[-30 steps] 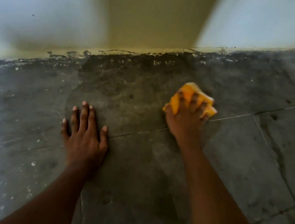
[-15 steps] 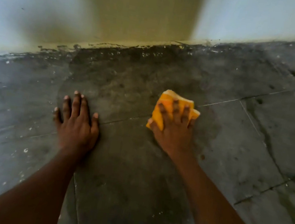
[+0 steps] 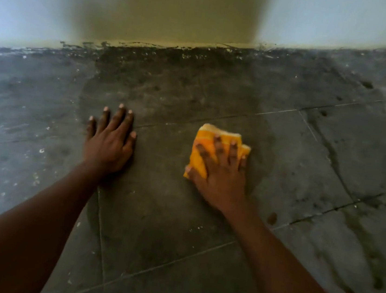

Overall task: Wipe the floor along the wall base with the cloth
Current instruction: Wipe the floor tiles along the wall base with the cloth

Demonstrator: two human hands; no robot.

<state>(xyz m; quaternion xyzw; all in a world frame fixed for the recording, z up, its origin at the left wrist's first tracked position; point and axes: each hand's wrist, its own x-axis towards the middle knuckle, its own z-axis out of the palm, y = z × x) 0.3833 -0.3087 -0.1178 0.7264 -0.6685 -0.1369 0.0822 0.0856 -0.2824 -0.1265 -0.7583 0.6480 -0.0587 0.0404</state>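
Cloth [image 3: 205, 148] slid nearer, pressed under spread fingers [image 3: 233, 150] of right hand [image 3: 222, 178]; left hand [image 3: 109, 144] flat.

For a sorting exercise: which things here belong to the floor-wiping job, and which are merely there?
Job: yellow cloth, right hand pressing it, floor tiles, wall base.
Merely there: left hand flat on the tiles, white specks, dark spot.

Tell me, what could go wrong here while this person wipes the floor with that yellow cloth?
1. The yellow cloth lies well out from the wall base, so the dark grime along it may get missed.
2. The floor looks damp around the left hand, which presses flat on it and could slip.
3. The yellow cloth is bunched under the right hand, so it may smear dirt.
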